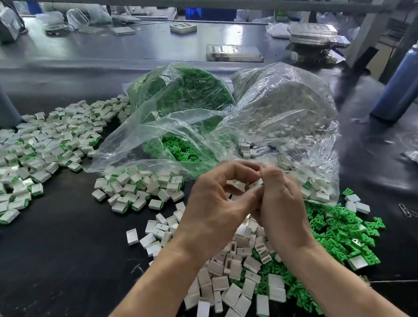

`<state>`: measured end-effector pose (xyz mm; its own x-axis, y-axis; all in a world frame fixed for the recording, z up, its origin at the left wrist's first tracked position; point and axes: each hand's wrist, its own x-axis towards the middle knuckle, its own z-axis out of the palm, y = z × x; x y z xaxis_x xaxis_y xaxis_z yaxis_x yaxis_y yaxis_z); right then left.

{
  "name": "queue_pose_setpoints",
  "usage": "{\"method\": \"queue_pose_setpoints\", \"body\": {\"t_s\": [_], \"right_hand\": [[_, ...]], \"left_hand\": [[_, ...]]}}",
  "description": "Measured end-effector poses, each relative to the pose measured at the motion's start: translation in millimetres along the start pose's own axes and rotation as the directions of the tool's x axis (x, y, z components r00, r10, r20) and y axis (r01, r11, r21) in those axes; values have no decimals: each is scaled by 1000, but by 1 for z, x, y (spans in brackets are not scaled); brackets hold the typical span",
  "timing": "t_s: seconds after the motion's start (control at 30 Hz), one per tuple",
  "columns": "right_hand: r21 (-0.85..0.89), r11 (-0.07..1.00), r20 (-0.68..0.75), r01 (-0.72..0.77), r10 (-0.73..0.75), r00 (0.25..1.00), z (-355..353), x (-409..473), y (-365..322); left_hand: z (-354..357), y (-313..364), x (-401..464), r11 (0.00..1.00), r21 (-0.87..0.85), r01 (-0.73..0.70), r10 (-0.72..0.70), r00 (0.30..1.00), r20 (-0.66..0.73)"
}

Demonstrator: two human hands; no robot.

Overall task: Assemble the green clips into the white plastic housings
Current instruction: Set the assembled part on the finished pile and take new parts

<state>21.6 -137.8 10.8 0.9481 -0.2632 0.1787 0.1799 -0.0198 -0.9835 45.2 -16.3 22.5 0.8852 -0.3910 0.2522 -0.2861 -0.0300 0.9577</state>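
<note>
Between the two hands, a white housing is pinched by the left hand and right hand, fingers curled together. Below them lie loose housings on the bench; green clips spread rightward, bags beyond.

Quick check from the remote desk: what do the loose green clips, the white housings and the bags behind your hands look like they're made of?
Green clips: probably moulded hard plastic, bright uniform colour with a slight sheen.
White housings: also look like rigid moulded plastic, opaque, smooth flat faces, crisp edges.
Bags: thin clear plastic film, wrinkled and glossy, with the contents visible through it.
</note>
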Motion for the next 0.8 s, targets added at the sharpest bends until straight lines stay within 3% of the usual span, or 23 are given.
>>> {"method": "queue_pose_setpoints", "body": {"t_s": [0.17,0.43,0.8], "right_hand": [[-57,997,28,-57,58,998,-8,-1,-2],[-85,990,118,112,-102,988,-25,2,-6],[-308,935,45,177,-172,984,-22,5,3]], "left_hand": [[-7,-5,3,997,79,-13,18,998,-63],[-19,-14,7,997,70,15,-6,992,-126],[-17,-12,7,999,14,49,-47,988,-149]]}}
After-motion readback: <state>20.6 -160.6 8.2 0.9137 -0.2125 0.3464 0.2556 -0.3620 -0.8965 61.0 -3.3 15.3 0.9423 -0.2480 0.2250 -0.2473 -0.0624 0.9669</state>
